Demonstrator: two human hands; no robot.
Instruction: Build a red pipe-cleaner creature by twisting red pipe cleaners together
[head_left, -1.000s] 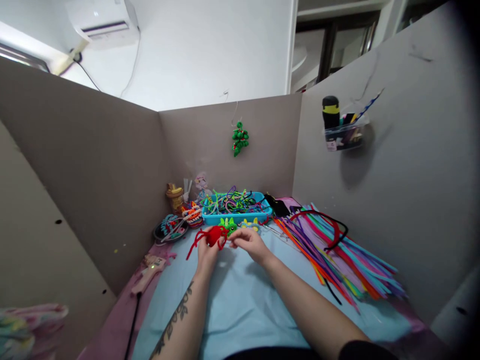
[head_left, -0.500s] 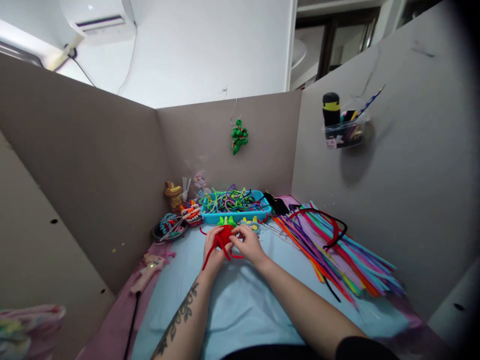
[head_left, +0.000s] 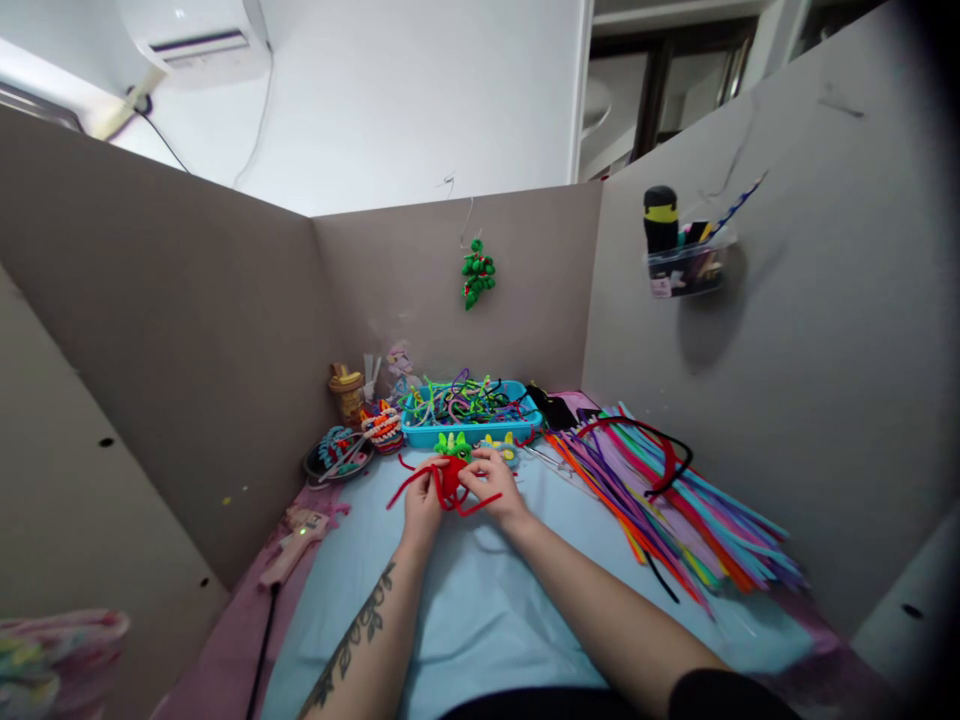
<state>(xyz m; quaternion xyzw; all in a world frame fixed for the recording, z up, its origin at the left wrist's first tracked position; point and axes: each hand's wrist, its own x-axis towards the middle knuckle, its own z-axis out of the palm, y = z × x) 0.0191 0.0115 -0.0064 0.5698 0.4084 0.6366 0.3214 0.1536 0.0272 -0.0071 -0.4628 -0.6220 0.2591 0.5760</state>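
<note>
Both hands hold a red fuzzy pipe-cleaner piece [head_left: 452, 482] over the middle of the blue cloth, with several loose red ends sticking out. My left hand [head_left: 424, 503] pinches its left side, fingers closed. On the other side my right hand [head_left: 496, 488] grips it between thumb and fingers; a red strand passes below that hand. Just beyond the fingers lie a green figure [head_left: 453, 446] with yellow details and a yellow-and-blue figure [head_left: 501, 447]. The fingertips partly cover the red piece.
A blue tray [head_left: 435, 438] of tangled pipe cleaners stands behind the hands. Long colourful pipe cleaners [head_left: 667, 500] lie at right, beside metal tools [head_left: 551, 460]. At left are a dark bowl [head_left: 311, 465], a striped figure [head_left: 384, 430] and a pink glue gun [head_left: 296, 545] with a cord. Grey panels surround the table.
The red piece has turned slightly in the hands. Its loose ends have swung outward, one to the left and one to the right below my right hand. My left hand's grip has shifted.
</note>
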